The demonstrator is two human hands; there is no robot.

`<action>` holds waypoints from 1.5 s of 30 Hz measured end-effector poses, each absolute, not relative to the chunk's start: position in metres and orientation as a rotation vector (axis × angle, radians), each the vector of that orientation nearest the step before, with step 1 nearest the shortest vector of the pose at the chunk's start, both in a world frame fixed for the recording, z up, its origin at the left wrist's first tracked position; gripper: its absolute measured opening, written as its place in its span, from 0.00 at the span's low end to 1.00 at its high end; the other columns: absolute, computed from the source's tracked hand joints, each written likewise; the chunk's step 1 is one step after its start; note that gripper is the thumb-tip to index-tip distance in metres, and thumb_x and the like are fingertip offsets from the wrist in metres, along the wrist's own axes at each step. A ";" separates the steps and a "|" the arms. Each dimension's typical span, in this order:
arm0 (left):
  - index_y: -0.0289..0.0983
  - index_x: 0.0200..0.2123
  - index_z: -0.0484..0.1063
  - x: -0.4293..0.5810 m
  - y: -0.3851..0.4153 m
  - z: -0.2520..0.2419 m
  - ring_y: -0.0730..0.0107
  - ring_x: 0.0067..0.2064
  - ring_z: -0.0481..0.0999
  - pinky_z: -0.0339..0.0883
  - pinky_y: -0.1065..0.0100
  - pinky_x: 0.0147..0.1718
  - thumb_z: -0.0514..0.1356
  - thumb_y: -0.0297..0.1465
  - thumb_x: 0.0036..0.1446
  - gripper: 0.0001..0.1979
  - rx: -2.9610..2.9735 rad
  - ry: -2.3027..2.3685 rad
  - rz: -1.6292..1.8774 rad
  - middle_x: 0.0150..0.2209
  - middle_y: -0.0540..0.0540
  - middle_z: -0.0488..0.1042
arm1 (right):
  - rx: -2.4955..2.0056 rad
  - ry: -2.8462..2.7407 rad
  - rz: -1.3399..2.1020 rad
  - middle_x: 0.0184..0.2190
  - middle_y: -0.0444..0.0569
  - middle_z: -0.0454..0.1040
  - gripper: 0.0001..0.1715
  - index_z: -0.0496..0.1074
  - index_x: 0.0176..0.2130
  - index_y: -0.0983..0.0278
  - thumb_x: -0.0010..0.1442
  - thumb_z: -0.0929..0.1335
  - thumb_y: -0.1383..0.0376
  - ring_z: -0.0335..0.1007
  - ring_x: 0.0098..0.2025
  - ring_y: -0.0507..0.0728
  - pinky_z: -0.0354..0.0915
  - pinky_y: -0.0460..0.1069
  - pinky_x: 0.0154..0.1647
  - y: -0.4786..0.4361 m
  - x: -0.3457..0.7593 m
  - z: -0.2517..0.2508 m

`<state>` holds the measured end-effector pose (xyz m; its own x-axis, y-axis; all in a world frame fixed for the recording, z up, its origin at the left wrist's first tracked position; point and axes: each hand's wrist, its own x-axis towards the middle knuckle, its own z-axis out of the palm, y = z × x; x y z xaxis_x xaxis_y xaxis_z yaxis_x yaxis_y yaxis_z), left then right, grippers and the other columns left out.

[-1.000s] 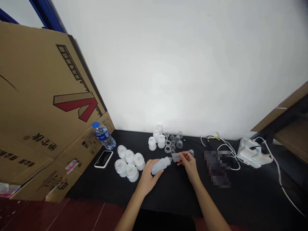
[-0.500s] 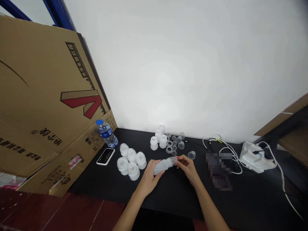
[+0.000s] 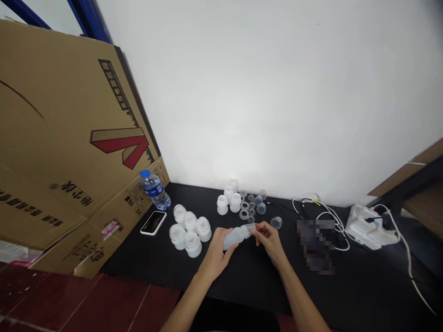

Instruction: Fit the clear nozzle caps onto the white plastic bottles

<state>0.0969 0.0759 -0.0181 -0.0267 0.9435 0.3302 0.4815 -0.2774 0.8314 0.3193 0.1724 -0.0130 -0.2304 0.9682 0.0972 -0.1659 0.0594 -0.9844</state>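
My left hand (image 3: 217,252) is wrapped round the body of a translucent white bottle (image 3: 235,236) lying on its side above the black table (image 3: 242,276). My right hand (image 3: 269,240) pinches the clear top piece at the bottle's neck (image 3: 249,229). A group of several capped white bottles (image 3: 188,230) stands to the left of my hands. Further back stand three white bottles (image 3: 228,199) beside several loose clear rings and caps (image 3: 252,205). A single clear cap (image 3: 276,223) lies just right of my right hand.
A large cardboard box (image 3: 69,152) leans at the left, with a water bottle (image 3: 155,190) and a phone (image 3: 153,223) at its foot. White cables (image 3: 321,212) and a white device (image 3: 370,226) lie at the right. A blurred dark object (image 3: 315,244) sits between them.
My right hand has let the clear cap down on the table and drawn in to the bottle's neck. The view has shifted slightly.
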 end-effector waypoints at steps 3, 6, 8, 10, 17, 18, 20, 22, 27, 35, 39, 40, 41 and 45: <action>0.45 0.66 0.66 0.099 0.074 -0.012 0.51 0.60 0.76 0.74 0.48 0.60 0.58 0.41 0.74 0.21 1.795 1.485 1.204 0.58 0.39 0.72 | -0.877 -1.248 1.419 0.33 0.45 0.78 0.26 0.80 0.41 0.61 0.52 0.83 0.48 0.65 0.23 0.51 0.65 0.47 0.23 0.171 0.318 -0.010; 0.45 0.69 0.63 0.099 0.072 -0.009 0.50 0.63 0.74 0.71 0.46 0.64 0.56 0.39 0.75 0.23 1.813 1.455 1.148 0.62 0.38 0.72 | -0.845 -1.257 1.499 0.38 0.48 0.80 0.27 0.82 0.49 0.61 0.57 0.81 0.48 0.71 0.30 0.55 0.70 0.49 0.30 0.168 0.320 -0.006; 0.46 0.71 0.62 0.099 0.071 -0.008 0.50 0.65 0.74 0.70 0.45 0.65 0.56 0.39 0.75 0.24 1.814 1.450 1.119 0.63 0.38 0.72 | -0.824 -1.280 1.547 0.42 0.51 0.82 0.27 0.82 0.52 0.61 0.59 0.80 0.49 0.73 0.34 0.57 0.72 0.50 0.33 0.166 0.321 -0.003; 0.47 0.71 0.63 0.099 0.072 -0.008 0.50 0.65 0.73 0.70 0.45 0.65 0.56 0.39 0.75 0.24 1.820 1.449 1.097 0.63 0.39 0.72 | -0.812 -1.296 1.564 0.45 0.52 0.82 0.27 0.81 0.52 0.60 0.59 0.80 0.49 0.74 0.35 0.57 0.72 0.50 0.33 0.165 0.322 -0.002; 0.49 0.70 0.66 0.097 0.074 -0.009 0.50 0.66 0.73 0.70 0.44 0.66 0.58 0.38 0.75 0.23 1.912 1.403 1.094 0.65 0.41 0.74 | -0.846 -1.335 1.519 0.38 0.48 0.80 0.24 0.81 0.44 0.60 0.54 0.82 0.50 0.71 0.31 0.55 0.68 0.48 0.29 0.165 0.323 -0.006; 0.49 0.70 0.66 0.097 0.074 -0.011 0.50 0.66 0.73 0.70 0.44 0.66 0.58 0.38 0.74 0.24 1.930 1.408 1.107 0.65 0.41 0.75 | -0.842 -1.338 1.519 0.38 0.48 0.81 0.25 0.80 0.44 0.59 0.54 0.83 0.50 0.71 0.32 0.56 0.68 0.48 0.29 0.165 0.323 -0.006; 0.48 0.70 0.66 0.096 0.074 -0.015 0.50 0.66 0.74 0.71 0.44 0.65 0.59 0.37 0.74 0.24 1.972 1.426 1.133 0.64 0.40 0.75 | -0.835 -1.337 1.517 0.38 0.48 0.81 0.25 0.80 0.43 0.59 0.53 0.83 0.50 0.72 0.33 0.56 0.67 0.47 0.28 0.163 0.322 -0.007; 0.47 0.71 0.66 0.097 0.074 -0.018 0.50 0.66 0.74 0.71 0.44 0.65 0.59 0.36 0.74 0.25 2.016 1.445 1.153 0.64 0.40 0.76 | -0.825 -1.331 1.513 0.37 0.48 0.80 0.24 0.80 0.43 0.59 0.53 0.83 0.50 0.71 0.33 0.56 0.67 0.47 0.28 0.160 0.319 -0.007; 0.46 0.68 0.69 0.103 0.073 -0.017 0.48 0.61 0.78 0.73 0.45 0.62 0.60 0.37 0.73 0.23 2.079 1.527 1.170 0.59 0.40 0.79 | -0.770 -1.288 1.494 0.39 0.48 0.80 0.22 0.81 0.46 0.57 0.56 0.82 0.52 0.72 0.34 0.57 0.69 0.48 0.28 0.153 0.308 -0.005; 0.43 0.52 0.76 0.106 0.078 -0.020 0.50 0.50 0.78 0.75 0.49 0.50 0.66 0.45 0.67 0.16 2.004 1.730 1.190 0.46 0.42 0.77 | -0.612 -1.399 1.654 0.40 0.47 0.80 0.31 0.78 0.59 0.55 0.59 0.81 0.54 0.77 0.41 0.59 0.76 0.54 0.45 0.146 0.301 -0.010; 0.42 0.53 0.75 0.104 0.077 -0.025 0.50 0.48 0.79 0.75 0.51 0.49 0.65 0.44 0.68 0.16 1.990 1.733 1.148 0.43 0.42 0.77 | -0.611 -1.493 1.682 0.32 0.43 0.76 0.31 0.78 0.59 0.58 0.60 0.80 0.54 0.75 0.36 0.57 0.74 0.52 0.43 0.147 0.300 -0.014; 0.42 0.55 0.74 0.104 0.077 -0.026 0.50 0.49 0.80 0.75 0.50 0.50 0.64 0.44 0.68 0.17 1.980 1.739 1.144 0.44 0.42 0.78 | -0.618 -1.490 1.659 0.32 0.43 0.77 0.30 0.78 0.59 0.58 0.61 0.80 0.53 0.75 0.35 0.57 0.74 0.53 0.43 0.148 0.300 -0.014; 0.42 0.57 0.73 0.103 0.077 -0.028 0.49 0.51 0.80 0.75 0.49 0.52 0.64 0.44 0.69 0.19 1.964 1.746 1.142 0.46 0.41 0.79 | -0.634 -1.488 1.622 0.32 0.43 0.77 0.29 0.79 0.59 0.59 0.62 0.78 0.53 0.76 0.35 0.57 0.74 0.53 0.43 0.149 0.300 -0.014; 0.39 0.67 0.65 0.103 0.078 -0.030 0.45 0.61 0.78 0.72 0.46 0.60 0.60 0.42 0.72 0.25 1.863 1.801 1.140 0.58 0.34 0.77 | -0.899 -1.544 1.238 0.31 0.45 0.77 0.16 0.82 0.51 0.59 0.71 0.71 0.54 0.73 0.31 0.56 0.71 0.51 0.37 0.156 0.305 -0.013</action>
<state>0.1033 0.0777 -0.0302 -0.1067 0.9403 0.3231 0.6944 -0.1621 0.7010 0.3050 0.1561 -0.0132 -0.2989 0.9294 0.2163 -0.0091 0.2239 -0.9746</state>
